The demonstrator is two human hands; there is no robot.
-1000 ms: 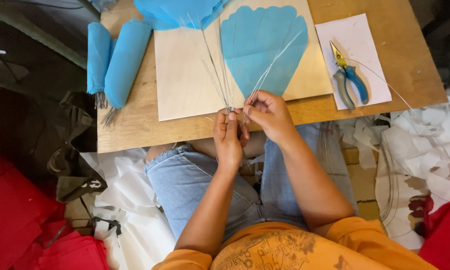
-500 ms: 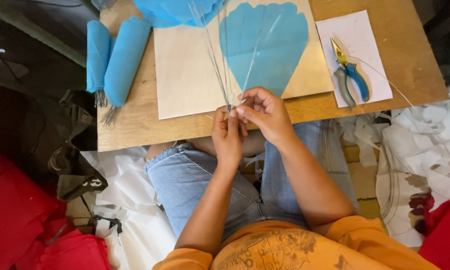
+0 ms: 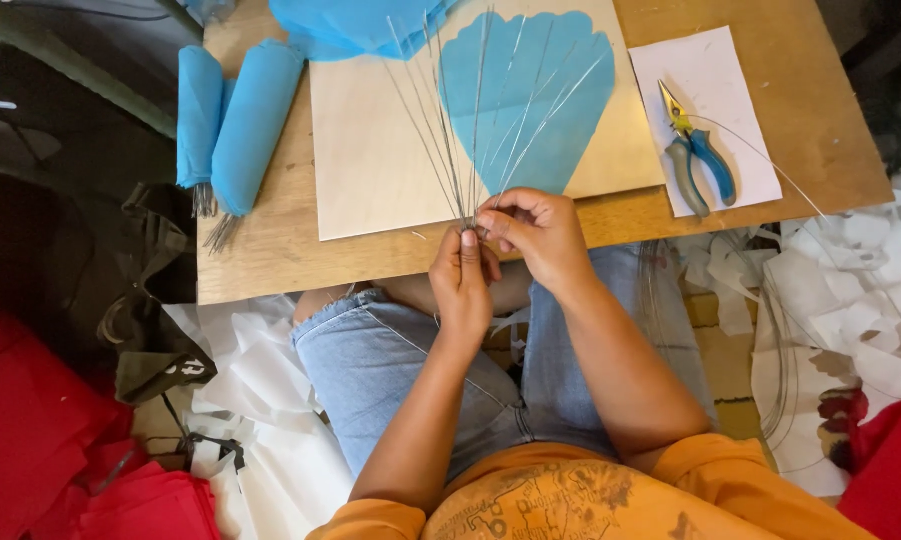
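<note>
Both my hands meet at the near edge of a low wooden table [image 3: 830, 110]. My left hand [image 3: 462, 280] pinches the bottom ends of several thin metal wires [image 3: 448, 130] that fan out upward. My right hand [image 3: 535, 232] grips the same wire ends from the right side. The wires spread over a blue scalloped, fan-shaped paper piece [image 3: 560, 60] lying on a pale board [image 3: 370, 150].
Pliers with blue handles [image 3: 698, 150] lie on a white sheet [image 3: 720, 70] at the right. Two rolled blue paper bundles [image 3: 235, 115] with wire ends sit at the table's left. More blue paper [image 3: 340, 25] lies at the top. White paper scraps [image 3: 850, 270] and red fabric [image 3: 30, 440] cover the floor.
The wires have been gathered closer and now stand fanned more upright over the blue shape; my hands stay at the table edge, holding their lower ends.
</note>
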